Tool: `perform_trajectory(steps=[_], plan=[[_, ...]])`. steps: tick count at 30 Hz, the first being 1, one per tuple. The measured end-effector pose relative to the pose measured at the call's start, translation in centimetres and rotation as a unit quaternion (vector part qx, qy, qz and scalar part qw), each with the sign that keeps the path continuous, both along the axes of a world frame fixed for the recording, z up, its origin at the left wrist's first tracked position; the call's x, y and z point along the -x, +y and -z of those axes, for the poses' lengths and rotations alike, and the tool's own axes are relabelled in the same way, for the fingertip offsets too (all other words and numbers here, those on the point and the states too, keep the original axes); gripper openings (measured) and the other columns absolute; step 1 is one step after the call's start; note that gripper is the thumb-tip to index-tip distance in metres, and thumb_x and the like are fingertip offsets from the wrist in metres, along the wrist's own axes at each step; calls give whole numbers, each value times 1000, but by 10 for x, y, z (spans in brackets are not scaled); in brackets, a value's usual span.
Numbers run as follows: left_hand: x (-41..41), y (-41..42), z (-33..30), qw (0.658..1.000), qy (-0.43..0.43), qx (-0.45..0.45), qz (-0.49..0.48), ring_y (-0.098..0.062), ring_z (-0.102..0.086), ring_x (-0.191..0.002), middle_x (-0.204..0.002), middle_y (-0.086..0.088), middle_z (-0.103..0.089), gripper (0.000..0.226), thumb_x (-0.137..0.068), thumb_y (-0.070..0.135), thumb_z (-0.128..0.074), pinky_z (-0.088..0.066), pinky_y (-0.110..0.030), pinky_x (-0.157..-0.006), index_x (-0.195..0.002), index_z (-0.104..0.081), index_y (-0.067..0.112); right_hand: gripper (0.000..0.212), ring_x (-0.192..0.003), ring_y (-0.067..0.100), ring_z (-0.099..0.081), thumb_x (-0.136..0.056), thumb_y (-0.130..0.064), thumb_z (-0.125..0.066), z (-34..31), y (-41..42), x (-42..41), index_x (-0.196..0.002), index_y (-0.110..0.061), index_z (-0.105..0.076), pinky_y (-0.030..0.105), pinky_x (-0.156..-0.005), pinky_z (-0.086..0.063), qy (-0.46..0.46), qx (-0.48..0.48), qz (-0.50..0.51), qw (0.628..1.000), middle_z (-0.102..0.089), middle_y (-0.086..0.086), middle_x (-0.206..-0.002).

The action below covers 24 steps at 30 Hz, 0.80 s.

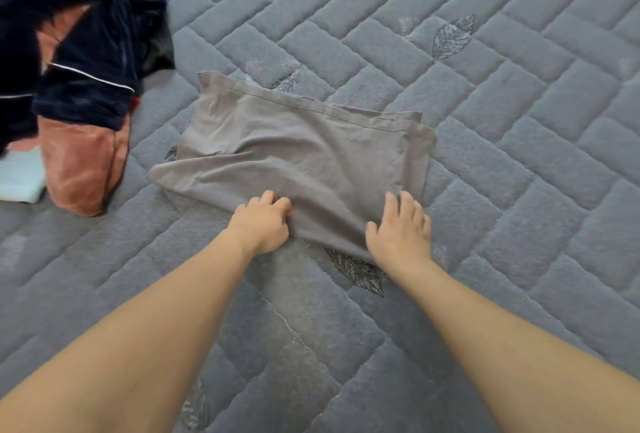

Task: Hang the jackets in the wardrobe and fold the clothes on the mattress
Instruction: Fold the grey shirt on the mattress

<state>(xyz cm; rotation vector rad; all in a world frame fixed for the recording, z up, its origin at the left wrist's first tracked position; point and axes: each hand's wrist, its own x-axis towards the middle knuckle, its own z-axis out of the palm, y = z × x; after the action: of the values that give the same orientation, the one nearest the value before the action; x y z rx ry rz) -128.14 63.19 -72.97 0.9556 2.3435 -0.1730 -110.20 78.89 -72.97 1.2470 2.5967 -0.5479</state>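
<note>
We are mid-fold: our left hand [264, 223] pinches the grey garment's [298, 148] near edge on the mattress [519, 155]; right hand [401, 228] presses flat, fingers spread. Next, likely fold the edge over evenly.

Domestic bedroom — a grey quilted mattress [450, 103] (brick-stitched, embroidered leaves) fills the view; household clothing heaped at ten o'clock — navy velvet garment [93, 44], pink garment [81, 169].
</note>
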Motion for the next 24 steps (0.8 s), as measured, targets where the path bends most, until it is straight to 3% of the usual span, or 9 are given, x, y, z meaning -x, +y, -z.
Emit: perform_trajectory(steps=[4, 7, 9, 12, 14, 17, 24], plan=[[56, -23, -6, 990, 30, -22, -133, -31, -23, -140, -153, -7, -23, 50, -95, 31, -42, -27, -51, -110, -144, -34, 28, 71, -150, 25, 10, -101, -46, -31, 8, -9, 70, -156, -20, 7, 49, -121, 4, -45, 62, -158, 984, 16, 4, -163], [112, -44, 2, 967, 12, -9, -254, -27, 3, -150, -164, -1, 0, 63, -98, 46, -39, -11, -61, -116, -154, -14, 33, 72, -150, 21, 15, -101, -51, -28, 20, -9, 126, -155, -27, 13, 54, -119, 9, -37, 58, -228, 971, 23, -2, -161], [151, -59, 13, 954, -6, -1, -299, -32, 11, -150, -165, -6, 9, 71, -98, 56, -34, -3, -58, -119, -157, -3, 31, 72, -150, 20, 15, -100, -56, -27, 31, -5, 167, -155, -29, 10, 54, -118, 11, -29, 29, -255, 966, 20, -2, -162], [177, -77, 39, 963, -40, 34, -264, -30, 22, -148, -162, 0, 25, 76, -97, 66, -28, 2, -64, -115, -154, 12, 37, 72, -150, 22, 16, -97, -64, -22, 50, -4, 226, -156, -32, 6, 54, -117, 15, -22, -17, -273, 962, 16, -1, -163], [175, -84, 54, 971, -22, 18, -238, -23, 29, -146, -159, 8, 31, 75, -95, 70, -23, 8, -71, -110, -152, 17, 42, 74, -149, 24, 20, -94, -69, -19, 63, -9, 265, -155, -34, 6, 54, -116, 16, -7, -35, -277, 960, 17, 0, -163], [176, -90, 70, 969, -18, -16, -246, -19, 35, -143, -156, 12, 35, 77, -92, 72, -24, 17, -71, -107, -150, 20, 46, 81, -147, 26, 24, -90, -75, -16, 77, -17, 320, -155, -32, 9, 54, -115, 19, 16, -53, -248, 967, 19, 4, -163], [176, -94, 75, 969, -47, -8, -242, -20, 42, -139, -150, 12, 43, 81, -90, 74, -26, 18, -72, -104, -145, 27, 48, 92, -151, 22, 3, -85, -80, -16, 90, -13, 376, -157, -23, -1, 52, -119, 7, 56, -82, -232, 968, -3, 4, -164]])
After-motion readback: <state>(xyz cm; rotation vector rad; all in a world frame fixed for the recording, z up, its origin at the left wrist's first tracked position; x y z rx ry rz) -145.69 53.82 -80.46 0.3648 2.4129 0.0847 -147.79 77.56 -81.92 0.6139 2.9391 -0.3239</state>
